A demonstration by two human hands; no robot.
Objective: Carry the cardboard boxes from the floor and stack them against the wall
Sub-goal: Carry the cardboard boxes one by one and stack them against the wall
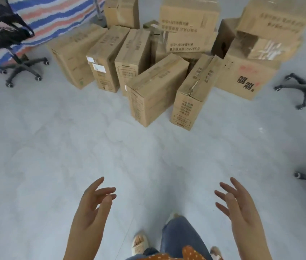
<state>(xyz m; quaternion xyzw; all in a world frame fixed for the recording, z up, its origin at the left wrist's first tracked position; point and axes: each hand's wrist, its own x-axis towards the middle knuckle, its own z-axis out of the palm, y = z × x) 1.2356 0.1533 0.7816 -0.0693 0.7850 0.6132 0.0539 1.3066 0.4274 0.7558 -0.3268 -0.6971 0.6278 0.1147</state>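
Several brown cardboard boxes stand in a loose heap on the grey floor ahead of me. The two nearest are a tilted box (pixel 156 91) and a narrower box with a torn top flap (pixel 193 94) beside it. More boxes (pixel 189 19) are piled behind them, and a large box with black characters (pixel 245 77) sits at the right. My left hand (pixel 92 209) and my right hand (pixel 240 207) are both raised in front of me, fingers spread and relaxed, palms facing each other. Neither hand holds or touches anything; both are well short of the boxes.
A black office chair (pixel 7 34) on castors stands at the left in front of a striped tarp (pixel 54 14). Another chair base (pixel 305 89) is at the right, with more castors (pixel 298 175) at the right edge. Bare grey floor (pixel 73 147) lies between me and the boxes.
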